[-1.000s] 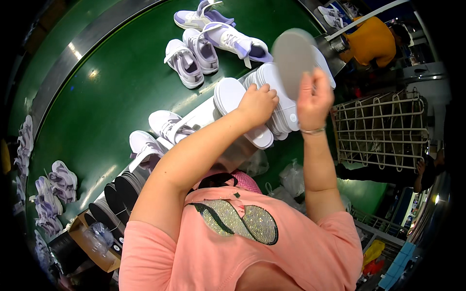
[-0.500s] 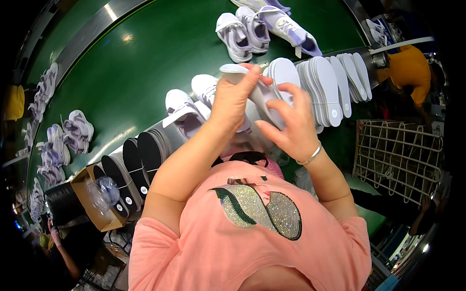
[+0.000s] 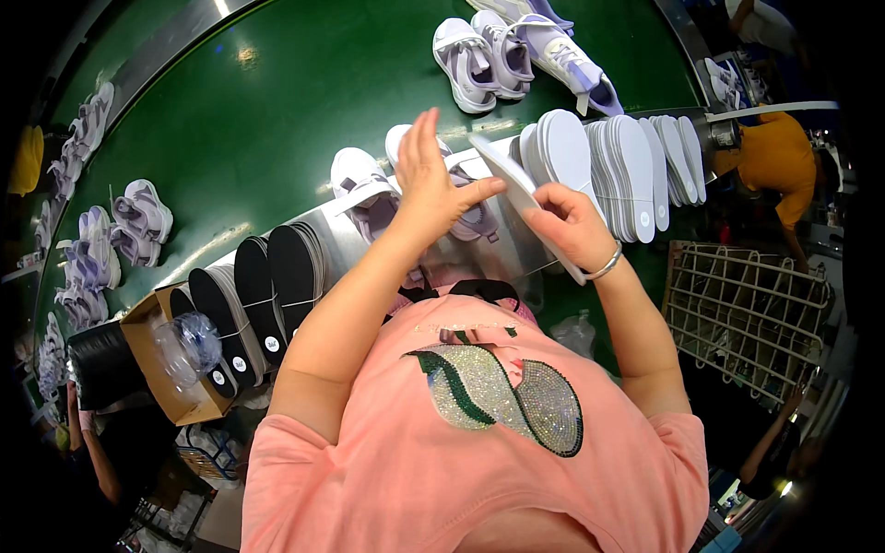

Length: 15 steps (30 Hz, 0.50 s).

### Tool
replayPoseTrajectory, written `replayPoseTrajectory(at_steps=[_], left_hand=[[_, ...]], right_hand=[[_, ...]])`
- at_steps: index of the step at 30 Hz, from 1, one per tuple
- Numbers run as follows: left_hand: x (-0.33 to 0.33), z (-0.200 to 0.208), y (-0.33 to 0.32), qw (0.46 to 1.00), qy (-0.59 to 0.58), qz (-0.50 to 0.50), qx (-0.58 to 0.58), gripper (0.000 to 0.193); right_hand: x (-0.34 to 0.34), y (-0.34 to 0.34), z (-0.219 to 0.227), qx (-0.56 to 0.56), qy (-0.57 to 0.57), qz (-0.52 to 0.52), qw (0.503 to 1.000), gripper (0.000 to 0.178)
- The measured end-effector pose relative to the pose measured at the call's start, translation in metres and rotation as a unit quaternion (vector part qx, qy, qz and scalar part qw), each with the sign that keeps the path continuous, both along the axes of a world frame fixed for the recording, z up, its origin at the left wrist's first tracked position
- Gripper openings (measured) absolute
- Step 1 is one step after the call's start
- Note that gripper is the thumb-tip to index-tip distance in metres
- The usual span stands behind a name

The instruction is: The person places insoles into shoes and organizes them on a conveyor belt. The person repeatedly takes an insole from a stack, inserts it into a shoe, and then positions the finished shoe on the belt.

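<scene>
A thin white insole (image 3: 510, 171) stands edge-on, tilted, in my right hand (image 3: 573, 228), whose fingers and thumb pinch it along its middle. My left hand (image 3: 431, 184) is open, fingers stretched up and apart, with the thumb tip close to the insole; whether it touches I cannot tell. Below and beside my left hand lie two white-and-lavender sneakers: one (image 3: 362, 180) with its tongue pulled open, the other (image 3: 475, 219) partly hidden behind the hand. Stacks of white insoles (image 3: 560, 152) stand just beyond my right hand.
On the green conveyor belt (image 3: 277, 111), more sneakers (image 3: 466, 64) stand at the far side and left. Bundled black insoles (image 3: 253, 281) line the near left edge, by a cardboard box (image 3: 152, 318) with clear plastic. A wire rack (image 3: 747, 309) stands at the right, near a person in yellow (image 3: 779, 157).
My left hand has let go of the insole and spread its fingers. My right hand has closed on the insole, which has shifted right and lower. The nearby sneakers have moved slightly right.
</scene>
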<state>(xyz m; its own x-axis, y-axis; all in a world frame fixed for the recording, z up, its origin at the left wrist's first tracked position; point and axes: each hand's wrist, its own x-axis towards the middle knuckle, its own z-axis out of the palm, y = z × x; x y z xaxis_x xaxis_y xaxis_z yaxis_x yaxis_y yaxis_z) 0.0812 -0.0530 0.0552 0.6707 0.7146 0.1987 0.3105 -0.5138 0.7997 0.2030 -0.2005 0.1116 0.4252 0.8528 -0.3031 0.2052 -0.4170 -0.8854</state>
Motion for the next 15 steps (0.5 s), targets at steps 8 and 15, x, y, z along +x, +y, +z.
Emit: replayPoseTrajectory(at_steps=[8, 15], left_hand=[[0.013, -0.044, -0.001, 0.996, 0.047, -0.015, 0.072, 0.029], [0.017, -0.053, 0.006, 0.986, -0.002, 0.069, -0.153, 0.028]], right_hand=[[0.022, 0.002, -0.012, -0.244, 0.160, 0.063, 0.954, 0.020], [-0.001, 0.037, -0.040, -0.235, -0.281, 0.235, 0.900, 0.019]])
